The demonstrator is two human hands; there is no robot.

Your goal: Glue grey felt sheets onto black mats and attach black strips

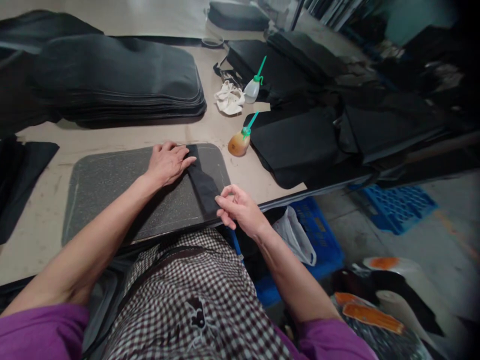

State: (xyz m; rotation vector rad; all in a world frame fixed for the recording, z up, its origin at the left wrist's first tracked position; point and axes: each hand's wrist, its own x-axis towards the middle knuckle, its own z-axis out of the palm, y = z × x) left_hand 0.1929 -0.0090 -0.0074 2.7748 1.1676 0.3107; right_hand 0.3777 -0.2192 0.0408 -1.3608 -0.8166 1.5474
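Observation:
A grey speckled panel (157, 207) with rounded corners lies flat at the table's front edge. Across its right part runs a black fabric strip (202, 182). My left hand (168, 162) rests on the panel, its fingers spread and their tips at the strip's far end. At the near end, my right hand (238, 207) pinches the strip's edge between thumb and forefinger. Just beyond the panel's right corner stands a squeeze bottle (239, 144) of amber liquid with a green nozzle.
A thick stack of black panels (123, 75) occupies the back left. Behind the amber bottle are crumpled white cloth (229, 98) and a second, clear bottle (252, 91). More black pieces (296, 142) cover the right side. Blue crates (318, 235) stand below the table edge.

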